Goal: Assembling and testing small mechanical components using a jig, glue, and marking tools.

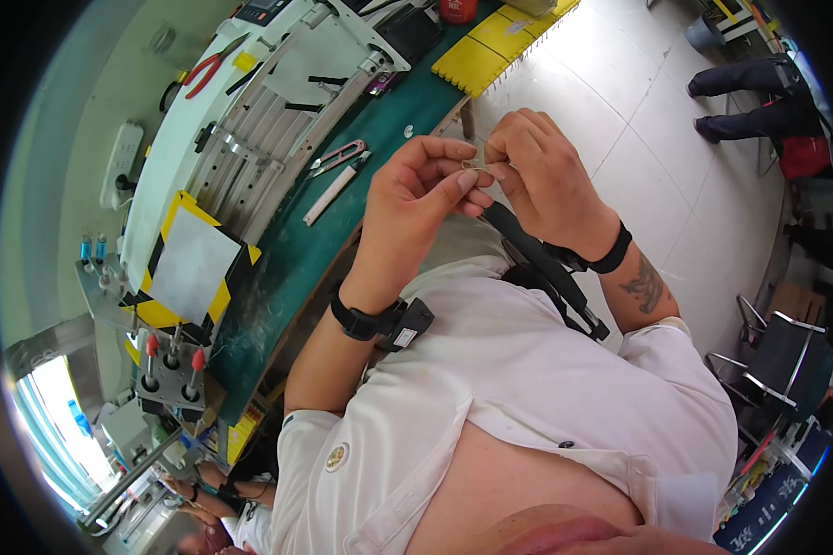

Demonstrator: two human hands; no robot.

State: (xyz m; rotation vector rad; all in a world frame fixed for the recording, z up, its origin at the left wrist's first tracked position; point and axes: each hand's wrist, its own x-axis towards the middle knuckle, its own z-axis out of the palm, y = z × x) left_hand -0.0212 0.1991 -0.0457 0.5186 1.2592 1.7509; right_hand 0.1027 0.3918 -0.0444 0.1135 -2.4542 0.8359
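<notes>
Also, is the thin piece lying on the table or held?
Held: the left hand pinches the thin piece, right hand beside it, away from the table.

The workbench (278,277) has a dark green top and carries a white machine (168,162) with metal rails. Beside it lie pink-handled thread snips (351,146) and a slim, white, dark-ended tool (331,193); beyond them rest a small pale piece (409,131) and a tooth-edged yellow panel (472,65).

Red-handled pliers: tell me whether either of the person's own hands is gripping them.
No, the red-handled pliers lie on the white machine, well away from the left hand and right hand.
</notes>
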